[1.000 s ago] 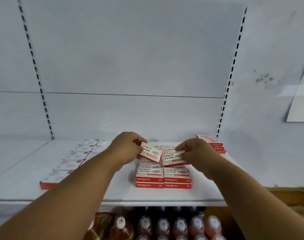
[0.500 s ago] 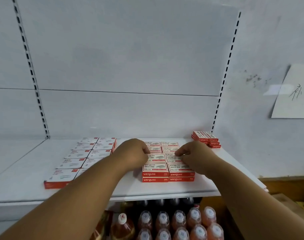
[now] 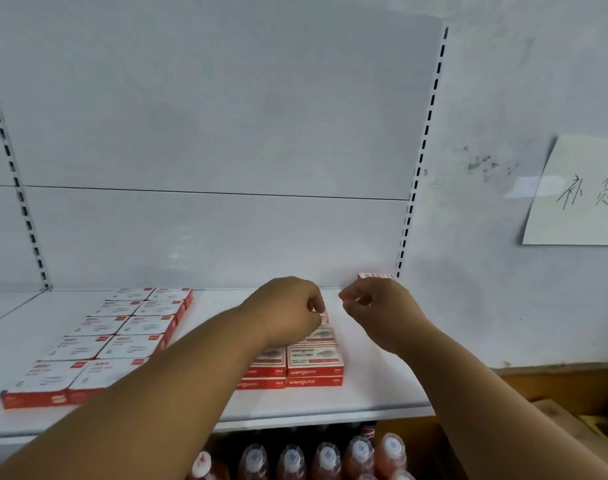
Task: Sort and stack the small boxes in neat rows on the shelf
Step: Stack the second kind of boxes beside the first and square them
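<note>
Small red-and-white boxes form a two-wide middle stack (image 3: 313, 362) on the white shelf (image 3: 375, 386). My left hand (image 3: 287, 311) lies over the back of this stack, its fingertips pinched on the edge of a top box (image 3: 326, 317). Just right of the stack, my right hand (image 3: 377, 306) hovers above the shelf with loosely curled fingers and nothing in it. It hides most of a smaller pile of boxes (image 3: 377, 275) in the back right corner.
Two flat rows of larger white-topped boxes (image 3: 122, 336) fill the shelf's left side. Bottles with white caps (image 3: 326, 457) stand on the level below. A paper note (image 3: 579, 192) hangs on the right wall. Brown cartons (image 3: 555, 420) sit at lower right.
Both hands brought two small boxes down onto the middle stack. My right hand has since lifted off and moved right, while my left hand stays on the stack. The view shifted left.
</note>
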Tool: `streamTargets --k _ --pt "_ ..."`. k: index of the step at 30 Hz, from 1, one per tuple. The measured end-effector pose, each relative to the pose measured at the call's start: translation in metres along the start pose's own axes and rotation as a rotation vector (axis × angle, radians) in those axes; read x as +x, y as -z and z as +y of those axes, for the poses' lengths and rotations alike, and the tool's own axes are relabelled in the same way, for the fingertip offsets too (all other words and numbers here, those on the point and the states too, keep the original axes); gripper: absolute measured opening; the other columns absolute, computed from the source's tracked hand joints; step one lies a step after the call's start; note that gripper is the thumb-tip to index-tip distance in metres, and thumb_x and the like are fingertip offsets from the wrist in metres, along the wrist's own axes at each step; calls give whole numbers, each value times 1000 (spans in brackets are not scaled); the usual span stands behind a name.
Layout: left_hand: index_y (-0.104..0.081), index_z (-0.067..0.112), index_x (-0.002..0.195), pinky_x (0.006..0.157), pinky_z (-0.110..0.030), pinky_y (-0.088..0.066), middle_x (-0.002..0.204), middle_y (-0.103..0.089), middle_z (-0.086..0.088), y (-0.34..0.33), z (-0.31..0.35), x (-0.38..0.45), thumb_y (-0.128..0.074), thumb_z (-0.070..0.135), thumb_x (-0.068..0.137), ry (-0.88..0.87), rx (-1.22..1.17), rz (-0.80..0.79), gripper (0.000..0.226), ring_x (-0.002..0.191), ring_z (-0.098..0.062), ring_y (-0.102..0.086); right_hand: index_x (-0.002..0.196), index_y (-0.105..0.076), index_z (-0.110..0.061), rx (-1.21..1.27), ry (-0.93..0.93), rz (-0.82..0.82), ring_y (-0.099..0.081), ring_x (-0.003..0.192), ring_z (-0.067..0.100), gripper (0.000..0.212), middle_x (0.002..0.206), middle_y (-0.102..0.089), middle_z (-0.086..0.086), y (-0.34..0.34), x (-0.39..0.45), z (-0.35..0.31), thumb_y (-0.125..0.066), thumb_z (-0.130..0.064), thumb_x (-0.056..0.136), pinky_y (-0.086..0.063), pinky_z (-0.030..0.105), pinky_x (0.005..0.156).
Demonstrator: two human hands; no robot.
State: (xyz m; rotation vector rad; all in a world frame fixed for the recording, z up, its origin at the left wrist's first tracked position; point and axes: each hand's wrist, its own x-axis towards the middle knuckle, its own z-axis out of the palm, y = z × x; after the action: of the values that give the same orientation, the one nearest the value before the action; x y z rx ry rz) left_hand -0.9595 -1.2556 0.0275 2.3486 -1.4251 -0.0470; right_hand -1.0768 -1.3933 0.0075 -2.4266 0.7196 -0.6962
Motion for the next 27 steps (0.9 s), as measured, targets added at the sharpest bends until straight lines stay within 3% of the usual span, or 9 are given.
streamTargets --k 4,6,11,14,15,17,20,24,27 --pt "-67 35 111 89 -25 -45 119 -62 10 -11 26 34 -50 22 93 -4 16 -28 28 107 -12 -56 83 -71 -28 107 -39 54 -58 67 1 9 75 -65 -18 27 18 31 -66 -22 87 -40 15 58" --pt "-65 35 116 92 -26 -45 125 -61 8 -16 41 52 -48 20 94 9 37 -54 32 111 -14 -56 85 -68 -29 104 -67 59 -57 68 4 13 84 -65 -14 37 30 49 -63 -18 89 -40 17 56" --pt "-64 17 116 87 -32 -49 115 -65 -4 -29 73 99 -47 34 100 146 37 -67 29 103 -22 -60 116 -64 -24 20 -126 -11 -59 92 22 34 112 -52 0 46 64 82 -47 -9 92 -47 23 56" --pt "-65 10 105 77 -31 -43 105 -67 -11 -43 84 125 -41 49 100 275 75 -86 46 97 -27 -61 129 -53 -20 -88 -183 -99 -57 107 28 36 125 -50 10 40 80 96 -50 -28 94 -50 30 77" --pt "-66 9 106 78 -31 -43 106 -67 -13 -48 86 132 -38 52 100 311 107 -111 51 99 -28 -62 123 -54 -16 -110 -196 -133 -59 104 29 37 120 -54 11 39 83 100 -52 -36 93 -49 31 79" --pt "-66 10 104 80 -30 -43 106 -68 -13 -56 88 140 -39 52 100 373 161 -154 51 100 -28 -62 101 -57 -14 -107 -207 -186 -62 88 26 30 101 -61 8 41 87 106 -54 -41 89 -46 28 66" --pt "-64 14 89 74 -27 -41 103 -70 -11 -61 85 148 -49 48 96 439 157 -141 38 92 -26 -63 73 -46 -16 -10 -228 -215 -55 66 20 23 72 -54 1 48 90 114 -55 -30 89 -38 25 51" --pt "-68 4 100 66 -24 -38 104 -72 -16 -48 83 142 -61 40 91 531 59 -58 38 89 -28 -66 88 -57 -8 167 -267 -188 -62 74 26 10 84 -63 11 51 90 118 -55 -17 84 -50 34 62" --pt "-72 7 92 59 -24 -40 92 -74 -17 -41 82 133 -64 27 90 526 -163 51 22 77 -27 -69 97 -68 -4 344 -260 -153 -63 64 22 22 84 -70 15 55 87 115 -51 -7 83 -45 27 51"
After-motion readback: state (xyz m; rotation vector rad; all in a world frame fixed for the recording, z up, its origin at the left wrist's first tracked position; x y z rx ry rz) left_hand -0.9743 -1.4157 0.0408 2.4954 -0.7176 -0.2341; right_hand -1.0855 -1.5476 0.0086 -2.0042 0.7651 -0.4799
